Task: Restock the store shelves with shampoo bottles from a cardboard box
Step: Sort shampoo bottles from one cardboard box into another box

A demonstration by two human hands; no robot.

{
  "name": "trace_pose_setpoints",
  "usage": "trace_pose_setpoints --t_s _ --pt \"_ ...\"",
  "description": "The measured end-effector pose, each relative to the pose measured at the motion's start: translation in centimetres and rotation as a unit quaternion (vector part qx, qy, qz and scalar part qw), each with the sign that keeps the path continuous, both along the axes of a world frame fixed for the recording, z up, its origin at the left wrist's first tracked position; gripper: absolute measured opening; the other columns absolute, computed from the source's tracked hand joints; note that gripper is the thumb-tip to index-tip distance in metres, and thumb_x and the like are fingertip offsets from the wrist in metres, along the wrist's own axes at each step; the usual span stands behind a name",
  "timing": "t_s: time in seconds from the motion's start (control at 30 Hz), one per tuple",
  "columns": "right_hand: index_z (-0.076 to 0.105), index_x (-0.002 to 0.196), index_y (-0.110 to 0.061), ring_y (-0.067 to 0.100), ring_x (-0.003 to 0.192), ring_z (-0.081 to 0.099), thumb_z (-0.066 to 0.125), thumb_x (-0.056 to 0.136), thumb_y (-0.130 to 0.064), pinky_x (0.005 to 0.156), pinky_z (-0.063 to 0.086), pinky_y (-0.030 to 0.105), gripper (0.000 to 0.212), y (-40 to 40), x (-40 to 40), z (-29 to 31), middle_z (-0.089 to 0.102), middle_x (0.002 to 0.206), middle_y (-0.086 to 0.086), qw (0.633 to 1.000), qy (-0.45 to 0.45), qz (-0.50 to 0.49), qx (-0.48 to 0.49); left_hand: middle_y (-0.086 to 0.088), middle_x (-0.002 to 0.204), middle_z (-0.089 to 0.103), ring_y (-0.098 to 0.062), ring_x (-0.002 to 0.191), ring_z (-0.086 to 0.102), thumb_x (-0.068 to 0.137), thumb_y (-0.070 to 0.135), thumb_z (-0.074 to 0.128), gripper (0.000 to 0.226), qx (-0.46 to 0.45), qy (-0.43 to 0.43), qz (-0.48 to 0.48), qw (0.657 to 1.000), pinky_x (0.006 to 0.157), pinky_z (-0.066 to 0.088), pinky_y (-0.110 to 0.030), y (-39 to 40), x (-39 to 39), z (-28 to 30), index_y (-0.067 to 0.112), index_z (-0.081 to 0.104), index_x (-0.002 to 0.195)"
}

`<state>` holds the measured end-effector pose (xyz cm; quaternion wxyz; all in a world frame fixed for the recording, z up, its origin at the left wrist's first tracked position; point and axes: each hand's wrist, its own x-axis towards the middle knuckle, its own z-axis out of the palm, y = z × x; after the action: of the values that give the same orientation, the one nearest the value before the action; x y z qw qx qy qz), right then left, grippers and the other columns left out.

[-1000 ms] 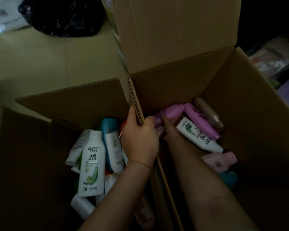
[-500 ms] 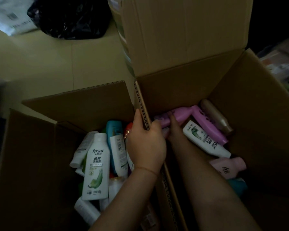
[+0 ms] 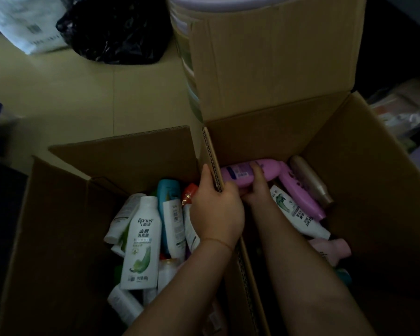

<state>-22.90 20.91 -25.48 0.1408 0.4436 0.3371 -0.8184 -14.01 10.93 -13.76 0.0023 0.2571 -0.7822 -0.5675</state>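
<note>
The right hand is reaching down into the right cardboard box and curling its fingers over a pink shampoo bottle, which is lying on its side against the box's far wall, near the far left corner. The bottle's barcode label is facing up and its rounded end is sticking out past the fingers toward the right; the palm and the underside of the grip are lying in shadow, so how fully the hand is closing round the bottle is hard to tell.

The left hand is gripping the corrugated flap standing between the two boxes, thumb on the left face, fingers wrapping over the edge to the right.

Just right of the held bottle, a second pink bottle is slanting toward the near right, with a brown bottle beside it against the right wall and a white bottle with a green leaf lying nearer. A pale pink bottle and something teal below it are sinking into darkness behind the right forearm.

In the left cardboard box, a white Raclen bottle is lying label up on a heap of others, a teal bottle near the far wall. The lower bottles are being cut off by the left forearm. A black bag is sitting on the floor beyond.
</note>
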Motion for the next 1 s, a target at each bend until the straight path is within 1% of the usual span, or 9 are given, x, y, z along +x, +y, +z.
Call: trace_pose_setpoints --t_s 0.07,0.2,0.3,0.43,0.57,0.63,0.77,0.9,1.0 --pt "0.059 0.119 -0.013 0.034 0.107 0.064 0.071 0.085 -0.037 0.099 0.048 0.051 0.044 0.4 0.3 1.6 0.068 0.115 0.017 1.0 0.026 -0.004 0.001 0.003 0.104 0.07 -0.023 0.096 0.064 0.076 0.043 0.048 0.061 -0.007 -0.008 -0.008 1.0 0.086 0.052 -0.04 -0.1 0.0 0.5 0.032 0.054 0.135" --pt "0.057 0.12 -0.008 0.033 0.106 0.065 0.077 0.079 -0.033 0.098 0.049 0.051 0.053 1.6 1.8 5.4 0.068 0.113 0.017 0.997 0.068 -0.002 0.041 0.007 0.114 0.068 -0.02 0.105 0.062 0.086 0.056 0.045 0.055 -0.021 -0.02 -0.019 0.999 0.093 0.049 -0.041 0.0 0.3 1.3 0.037 0.053 0.137" --pt "0.052 0.135 -0.011 0.029 0.107 0.066 0.094 0.05 -0.04 0.091 0.053 0.048 0.099 3.2 3.8 8.0 0.066 0.121 0.013 0.994 0.08 0.018 0.068 0.002 0.13 0.063 -0.026 0.119 0.057 0.091 0.064 0.04 0.06 -0.017 -0.048 -0.023 0.998 0.103 0.044 -0.046 0.0 0.5 2.5 0.035 0.048 0.143" --pt "0.058 0.117 -0.01 0.028 0.097 0.068 0.072 0.085 -0.019 0.082 0.056 0.044 0.037 4.7 7.7 15.0 0.07 0.103 0.013 0.981 0.13 0.109 0.091 0.001 0.145 0.054 -0.027 0.133 0.049 0.092 0.071 0.037 0.068 0.057 -0.062 -0.056 0.995 0.111 0.037 -0.046 -1.0 1.6 3.7 0.032 0.045 0.148" --pt "0.057 0.109 -0.01 0.023 0.086 0.068 0.066 0.088 -0.017 0.087 0.055 0.042 0.025 4.1 10.1 20.9 0.07 0.088 0.008 0.954 0.203 0.209 0.074 0.0 0.125 0.066 -0.023 0.117 0.06 0.08 0.087 0.035 0.077 0.219 -0.05 -0.004 0.974 0.105 0.044 -0.046 -3.5 2.9 5.8 0.025 0.067 0.114" --pt "0.059 0.103 -0.01 0.019 0.078 0.068 0.067 0.085 -0.016 0.079 0.058 0.036 0.021 2.3 10.4 23.2 0.071 0.083 0.007 0.931 0.238 0.262 0.084 -0.003 0.124 0.065 -0.023 0.112 0.062 0.093 0.071 0.036 0.056 0.255 -0.008 0.003 0.967 0.096 0.049 -0.043 -5.1 3.7 8.3 0.027 0.057 0.122" --pt "0.059 0.118 -0.006 0.021 0.084 0.07 0.068 0.088 -0.017 0.083 0.058 0.035 0.034 -3.5 11.1 25.5 0.072 0.096 0.01 0.876 0.315 0.355 0.089 -0.013 0.111 0.07 -0.024 0.093 0.071 0.093 0.056 0.054 0.056 0.314 0.042 -0.129 0.94 0.081 0.059 -0.039 -8.4 4.9 11.8 0.013 0.056 0.128" --pt "0.05 0.133 -0.012 0.025 0.097 0.071 0.074 0.083 -0.04 0.087 0.058 0.039 0.062 -9.4 12.2 22.6 0.07 0.111 0.011 0.867 0.236 0.42 0.127 -0.007 0.076 0.074 -0.016 0.063 0.071 0.099 0.037 0.05 0.031 0.387 -0.022 -0.065 0.92 0.056 0.059 -0.027 -11.7 6.7 11.7 0.008 0.062 0.105" --pt "0.052 0.129 -0.015 0.025 0.099 0.07 0.064 0.088 -0.05 0.091 0.056 0.041 0.056 -11.7 13.8 19.0 0.069 0.112 0.01 0.833 0.155 0.49 0.205 -0.01 0.083 0.073 -0.02 0.07 0.071 0.095 0.038 0.058 0.036 0.379 -0.092 -0.009 0.921 0.062 0.06 -0.031 -12.7 8.7 7.9 0.007 0.06 0.114"
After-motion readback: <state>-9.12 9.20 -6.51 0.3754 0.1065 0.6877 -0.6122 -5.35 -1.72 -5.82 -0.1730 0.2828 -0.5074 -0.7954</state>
